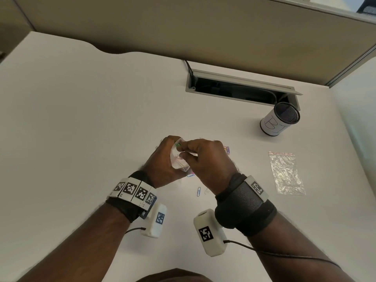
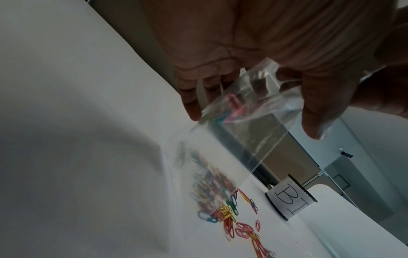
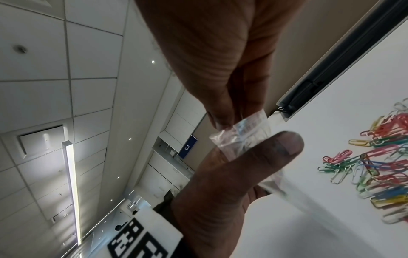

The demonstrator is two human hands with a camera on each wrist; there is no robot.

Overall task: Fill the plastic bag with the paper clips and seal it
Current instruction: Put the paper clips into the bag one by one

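Observation:
I hold a small clear plastic bag [image 1: 180,159] up over the white desk between both hands. My left hand [image 1: 165,157] grips its side, thumb and fingers curled round it; the left wrist view shows the bag [image 2: 247,125] with a few coloured clips inside. My right hand [image 1: 196,153] pinches the bag's top edge [image 3: 247,129] beside the left thumb [image 3: 282,146]. A heap of coloured paper clips [image 2: 227,206] lies on the desk under the bag, also seen as the pile [image 3: 379,167] in the right wrist view. Loose clips [image 1: 198,191] lie near my wrists.
A second clear bag [image 1: 286,174] with a red top strip lies flat to the right. A mesh pen cup [image 1: 280,119] with a paper label stands at the back right, beside the open cable slot [image 1: 242,88]. A partition wall runs behind the desk.

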